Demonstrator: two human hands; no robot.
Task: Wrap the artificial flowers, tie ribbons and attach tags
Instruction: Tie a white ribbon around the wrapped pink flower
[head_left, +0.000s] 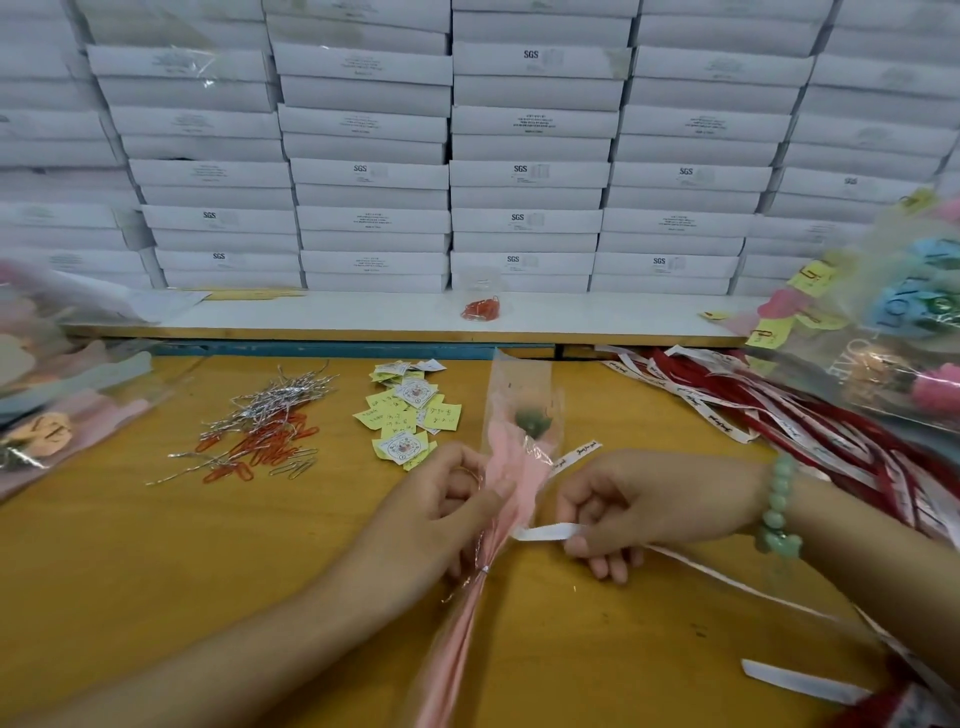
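Filling the back of the view, a wall of white boxes (524, 171) is stacked in columns; "SGS" is printed on many of their fronts, and the smaller lines of text on others cannot be read. A yellow wooden table (156, 571) is spread below, with a white shelf (363, 312) set between it and the boxes.

Clear bags of pastel flowers are piled at the right edge (904, 322) and at the left edge (52, 389). Loose ribbons (779, 415), red and white, are heaped on the table's right side; script is printed on the white ones, too small to be read.

The wrapped flower (511, 467), sleeved in clear film over pink paper, is held upright above the middle of the table. Its sleeve is gripped by the left hand (441, 499), fingers curled round it. Just beside it, a white ribbon (545, 531) is pinched by the right hand (649, 504), one end reaching the sleeve. A green bead bracelet (777, 504) is worn on that wrist.

Yellow tags (410, 410), handwritten and stamped, are scattered behind the hands. Silver twist ties (270, 400) and orange paper clips (260, 452) are strewn to their left. A small bag of clips (482, 307) is set on the shelf.
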